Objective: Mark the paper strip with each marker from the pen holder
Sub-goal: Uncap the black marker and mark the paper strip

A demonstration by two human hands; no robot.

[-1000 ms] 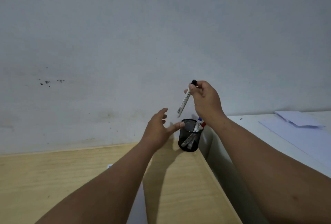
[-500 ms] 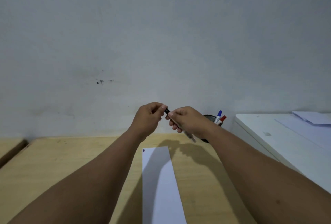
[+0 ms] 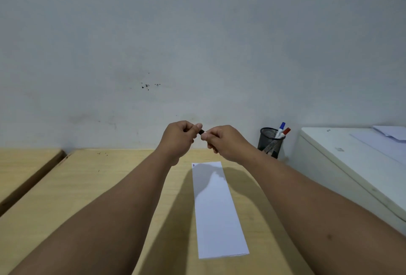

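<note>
Left hand (image 3: 179, 137): raised over the far part of the wooden table (image 3: 77, 191), thumb and forefinger pinched on the black cap (image 3: 201, 132) of a marker, other fingers curled in.

Right hand (image 3: 226, 141): level with the left and almost touching it, clenched around the marker's barrel, which is hidden inside the fist. Only the cap shows, in the gap between the two hands.

Governing relation: the marker's long axis runs roughly left to right, from one hand to the other, so the cap should come off by drawing the hands apart along that line. The paper strip (image 3: 216, 208) lies flat on the table directly below and nearer the person than both hands, its length running away from the person. The right hand, which holds the barrel, is slightly nearer to it. Small dark marks (image 3: 193, 165) sit at its far left corner.

Pen holder (image 3: 271, 143): black mesh cup at the table's far right, well apart from the hands, with a blue-capped marker (image 3: 281, 128) and a red-capped marker (image 3: 285, 132) standing in it.

Change from half a second ago: hands hold much the same cap-and-barrel grip, but the barrel end that showed below the right hand is now out of sight. One second ago the right hand held the marker alone above the holder.
</note>
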